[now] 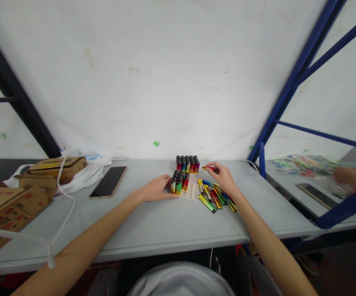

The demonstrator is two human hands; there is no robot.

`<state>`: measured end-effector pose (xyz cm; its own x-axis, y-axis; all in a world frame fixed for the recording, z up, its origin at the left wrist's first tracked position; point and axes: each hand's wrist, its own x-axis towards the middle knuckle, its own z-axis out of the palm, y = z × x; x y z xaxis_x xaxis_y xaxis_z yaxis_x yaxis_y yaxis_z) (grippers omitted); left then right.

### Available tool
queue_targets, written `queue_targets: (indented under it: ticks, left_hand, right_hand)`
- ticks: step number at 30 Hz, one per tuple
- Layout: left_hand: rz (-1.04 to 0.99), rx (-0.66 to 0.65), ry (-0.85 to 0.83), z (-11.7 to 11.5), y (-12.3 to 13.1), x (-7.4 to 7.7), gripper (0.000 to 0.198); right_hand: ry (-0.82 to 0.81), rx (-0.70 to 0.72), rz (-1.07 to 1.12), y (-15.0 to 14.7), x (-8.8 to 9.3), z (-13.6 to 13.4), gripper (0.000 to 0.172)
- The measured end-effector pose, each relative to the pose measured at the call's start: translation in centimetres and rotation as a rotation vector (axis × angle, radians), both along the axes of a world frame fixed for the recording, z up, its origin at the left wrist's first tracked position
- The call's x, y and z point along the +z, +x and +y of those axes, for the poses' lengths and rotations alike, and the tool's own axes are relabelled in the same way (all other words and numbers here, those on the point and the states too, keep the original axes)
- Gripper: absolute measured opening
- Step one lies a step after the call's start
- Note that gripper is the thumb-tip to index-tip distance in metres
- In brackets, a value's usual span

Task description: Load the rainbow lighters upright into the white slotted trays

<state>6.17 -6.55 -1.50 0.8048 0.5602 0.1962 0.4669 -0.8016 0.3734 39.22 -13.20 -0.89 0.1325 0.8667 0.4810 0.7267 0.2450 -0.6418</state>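
Observation:
Colourful lighters [178, 186] with black tops stand upright in the left part of a white tray [192, 192] with round holes; its right part shows bare holes. My left hand [157, 189] curls around the tray's left end, thumb along the near side, fingers partly hidden behind the lighters. Pinched in my right hand [222, 174] is a red and gold lighter [209, 167], held roughly level above the table, to the right of a second upright block of lighters [187, 164]. A loose pile of metallic-coloured lighters [216, 197] lies below my right hand.
A phone [108, 182] lies on the grey table [165, 230] at left, near opened cardboard boxes [14, 205] and a white cable [63, 181]. Blue metal framing [276, 107] rises at right. Beyond it are another person's hand [350, 177], a phone [316, 195] and plastic packets [301, 164].

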Motion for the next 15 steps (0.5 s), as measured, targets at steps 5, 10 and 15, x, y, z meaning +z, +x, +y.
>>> queue_targets:
  ticks: [5,10,15]
  left_hand:
    - [-0.003,0.008,-0.006,-0.2,0.0,0.1,0.062]
    - [-0.009,0.01,-0.005,-0.3,0.0,0.3,0.061]
    - [0.017,0.024,-0.004,-0.4,0.1,0.4,0.06]
  right_hand:
    - [-0.009,0.101,0.169,-1.4,-0.2,0.1,0.059]
    - [-0.125,0.297,0.411,-3.1,-0.3,-0.3,0.055]
    - [-0.254,0.387,0.631,-4.6,-0.5,-0.4,0.058]
